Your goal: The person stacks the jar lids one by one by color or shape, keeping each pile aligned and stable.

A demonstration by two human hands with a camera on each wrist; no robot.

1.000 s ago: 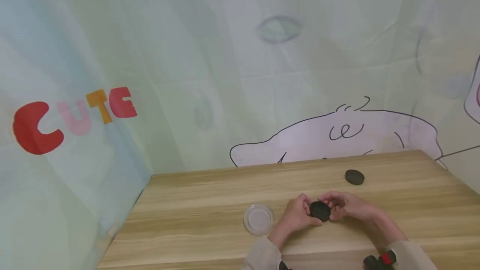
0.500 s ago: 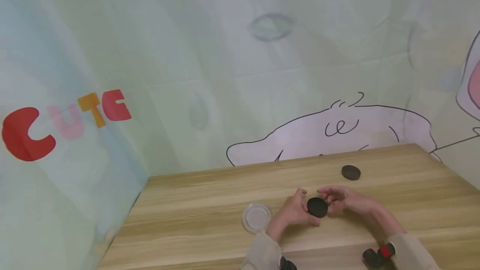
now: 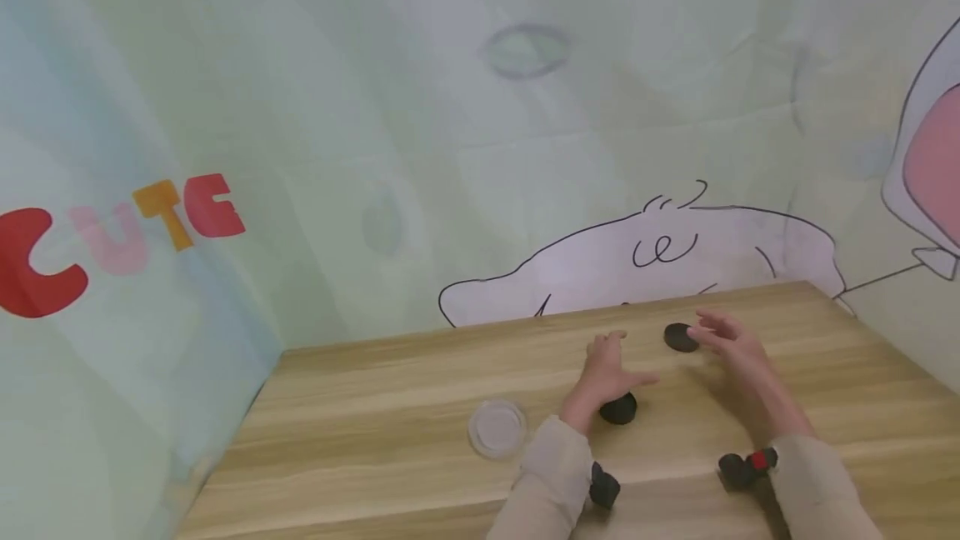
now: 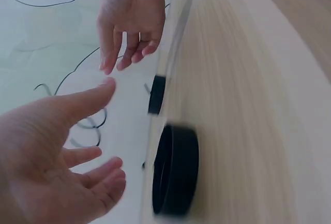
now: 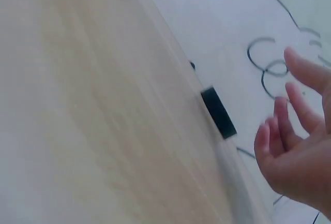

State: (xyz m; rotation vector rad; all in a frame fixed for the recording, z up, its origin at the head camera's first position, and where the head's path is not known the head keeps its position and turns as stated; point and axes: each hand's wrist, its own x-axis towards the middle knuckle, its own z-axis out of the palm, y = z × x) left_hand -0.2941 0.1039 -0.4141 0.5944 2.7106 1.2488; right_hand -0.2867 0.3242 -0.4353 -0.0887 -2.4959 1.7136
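A round black piece, like a jar lid with a raised rim and a hollow face (image 4: 178, 169), lies on the wooden table. My left hand (image 3: 602, 372) hovers over and just beyond it, thumb and fingers spread, holding nothing; in the head view the hand covers part of the piece (image 3: 620, 410). Farther back is a second black disc (image 3: 681, 337). Close to its right side, my right hand (image 3: 733, 347) is raised with loosely bent fingers. The right wrist view shows a gap between those fingers and the disc (image 5: 219, 113).
To the left of my left forearm lies a clear round lid or shallow dish (image 3: 497, 428). The wooden table (image 3: 360, 432) ends at a printed cloth backdrop (image 3: 420, 148) behind it. Small black devices sit at both wrists.
Both hands have let go of the near black piece, which stays on the table. My right hand has moved back to the far disc; my left has risen and shifted forward. The head view has turned slightly right.
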